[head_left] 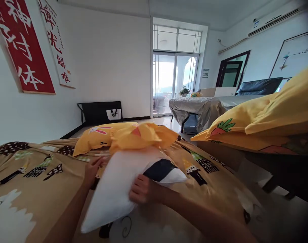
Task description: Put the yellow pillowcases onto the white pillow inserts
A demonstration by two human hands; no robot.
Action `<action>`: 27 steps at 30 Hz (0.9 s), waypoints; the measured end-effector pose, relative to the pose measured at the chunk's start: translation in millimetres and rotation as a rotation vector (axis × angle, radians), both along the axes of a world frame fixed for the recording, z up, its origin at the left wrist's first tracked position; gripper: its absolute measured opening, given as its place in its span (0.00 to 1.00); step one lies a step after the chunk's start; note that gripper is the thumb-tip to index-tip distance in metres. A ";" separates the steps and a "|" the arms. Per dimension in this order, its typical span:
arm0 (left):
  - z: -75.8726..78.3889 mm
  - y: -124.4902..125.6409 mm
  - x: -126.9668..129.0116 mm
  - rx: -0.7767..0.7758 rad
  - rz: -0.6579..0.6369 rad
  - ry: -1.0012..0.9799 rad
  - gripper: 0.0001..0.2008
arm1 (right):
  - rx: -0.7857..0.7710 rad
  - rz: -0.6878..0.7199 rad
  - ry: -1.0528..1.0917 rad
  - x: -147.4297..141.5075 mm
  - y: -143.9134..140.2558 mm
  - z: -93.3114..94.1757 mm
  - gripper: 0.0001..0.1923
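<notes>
A white pillow point(118, 182) with a dark patch lies tilted over the bed, partly inside a bunched yellow pillowcase point(143, 136) at its far end. My right hand point(141, 189) is closed in a fist on the pillow's near right part, beside the dark patch. At the pillow's left edge, just below the pillowcase, is my left hand point(94, 168); its fingers are bent together against that edge, their tips blurred and partly hidden. Behind the bunched cloth rests a yellow pillow with a rabbit print point(93, 136).
A brown patterned bed cover point(60, 189) spreads beneath everything. On the right, yellow bedding with carrot prints point(257, 118) is piled above a dark piece of furniture. Farther back stand a cloth-covered table point(194, 106) and a black folded frame point(100, 111) against the wall.
</notes>
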State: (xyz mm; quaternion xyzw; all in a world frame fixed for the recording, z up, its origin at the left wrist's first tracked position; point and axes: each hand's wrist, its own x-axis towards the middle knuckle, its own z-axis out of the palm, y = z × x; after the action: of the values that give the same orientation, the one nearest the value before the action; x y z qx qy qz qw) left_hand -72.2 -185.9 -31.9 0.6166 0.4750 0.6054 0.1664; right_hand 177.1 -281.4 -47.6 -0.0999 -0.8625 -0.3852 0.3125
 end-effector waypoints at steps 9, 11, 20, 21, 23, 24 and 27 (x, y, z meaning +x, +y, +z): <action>6.0 12.7 -8.3 -0.091 -0.132 0.049 0.22 | -0.422 -0.240 -0.302 2.8 -49.8 -11.9 0.04; 17.5 -4.5 25.1 0.069 -0.269 0.394 0.25 | -0.506 -0.198 -0.325 4.8 -56.6 4.8 0.12; 14.0 -53.8 146.7 0.391 -0.409 1.205 0.14 | -0.300 -0.733 0.339 71.8 3.3 31.3 0.09; 12.9 -51.5 149.6 0.366 -0.384 1.221 0.12 | -0.328 -0.866 0.351 80.4 12.3 28.9 0.11; 12.9 -49.2 150.1 0.332 -0.346 1.211 0.11 | -0.463 -1.064 0.344 96.3 27.6 21.2 0.16; 14.0 -50.1 148.1 0.325 -0.329 1.182 0.10 | -0.549 -1.125 0.333 103.4 33.6 16.7 0.17; 21.4 -63.6 134.9 0.309 -0.269 1.074 0.11 | -0.736 -1.191 0.300 119.6 45.6 5.0 0.14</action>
State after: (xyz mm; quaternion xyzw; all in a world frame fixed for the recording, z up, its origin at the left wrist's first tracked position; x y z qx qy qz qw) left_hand 62.6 -249.5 -10.5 0.9098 0.3163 0.2430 -0.1148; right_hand 296.7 -235.8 -42.6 -0.7045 -0.6834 -0.1564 0.1104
